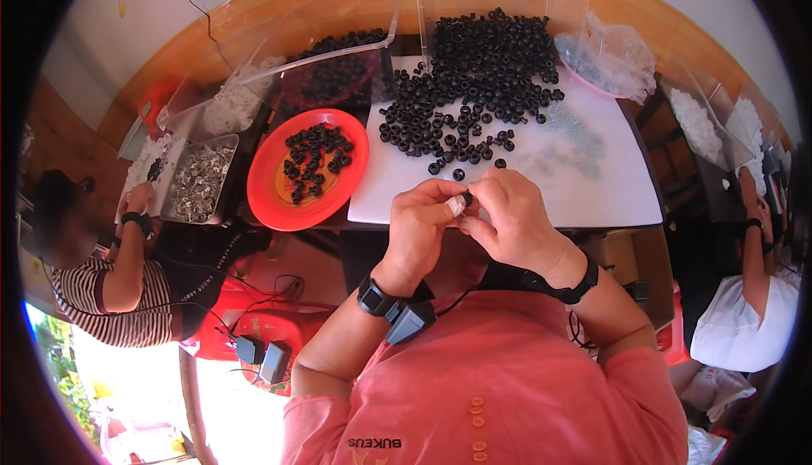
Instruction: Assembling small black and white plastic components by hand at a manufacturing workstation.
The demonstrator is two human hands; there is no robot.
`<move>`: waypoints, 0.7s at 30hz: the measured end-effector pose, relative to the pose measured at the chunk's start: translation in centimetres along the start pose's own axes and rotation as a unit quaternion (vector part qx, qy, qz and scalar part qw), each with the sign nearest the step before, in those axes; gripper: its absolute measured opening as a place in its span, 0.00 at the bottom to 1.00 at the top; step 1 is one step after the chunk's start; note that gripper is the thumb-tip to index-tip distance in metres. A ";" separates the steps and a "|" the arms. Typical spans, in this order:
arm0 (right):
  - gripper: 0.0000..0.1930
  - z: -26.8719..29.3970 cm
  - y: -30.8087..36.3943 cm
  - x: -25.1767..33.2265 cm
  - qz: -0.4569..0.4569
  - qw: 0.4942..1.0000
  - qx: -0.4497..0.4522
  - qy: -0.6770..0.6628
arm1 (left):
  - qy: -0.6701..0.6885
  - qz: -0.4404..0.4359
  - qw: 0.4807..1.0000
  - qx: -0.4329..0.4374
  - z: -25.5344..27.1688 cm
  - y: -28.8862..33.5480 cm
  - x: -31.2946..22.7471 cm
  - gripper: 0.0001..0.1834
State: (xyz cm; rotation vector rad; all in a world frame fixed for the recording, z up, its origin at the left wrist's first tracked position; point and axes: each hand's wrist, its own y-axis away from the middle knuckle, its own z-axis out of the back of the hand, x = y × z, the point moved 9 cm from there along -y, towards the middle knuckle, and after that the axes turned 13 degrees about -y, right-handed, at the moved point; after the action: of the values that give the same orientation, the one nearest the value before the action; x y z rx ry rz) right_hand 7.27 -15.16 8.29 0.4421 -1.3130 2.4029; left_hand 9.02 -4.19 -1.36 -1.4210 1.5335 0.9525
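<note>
My left hand (419, 221) and my right hand (518, 215) meet at the front edge of a white board (406, 194). Both are closed, fingertips together, around a small round black part (468, 198), most of which the fingers cover. Something white, perhaps tape or a small piece, shows at my left thumb. Just beyond my fingers, loose black ring-shaped parts (458, 175) lie on the board and thicken into a large heap (491, 59). Small clear pieces (571, 135) are spread to the right of them.
A red plate (262, 186) with finished-looking black parts stands left of the board. Farther left is a tray of metal pieces (200, 181). A clear bin (338, 67) and a bagged bowl (613, 63) stand behind. Co-workers sit left (127, 279) and right (744, 313).
</note>
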 end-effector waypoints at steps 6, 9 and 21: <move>0.16 -0.1 1.2 -0.7 -0.013 0.995 -0.080 0.053 | 0.003 0.009 1.000 0.003 -1.5 0.7 -0.9 0.07; 0.15 0.6 1.3 -0.6 0.015 0.995 -0.082 0.063 | -0.078 0.063 0.994 0.032 -1.9 1.2 -0.3 0.11; 0.14 -0.9 2.6 1.9 0.027 0.996 -0.067 -0.057 | -0.110 0.060 0.990 0.072 -1.3 3.8 -1.0 0.10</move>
State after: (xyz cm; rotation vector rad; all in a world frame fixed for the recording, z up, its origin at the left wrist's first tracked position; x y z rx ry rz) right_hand 4.34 -15.36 6.75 0.5178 -1.5440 2.3434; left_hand 5.20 -4.75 0.03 -1.0959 1.5019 1.0132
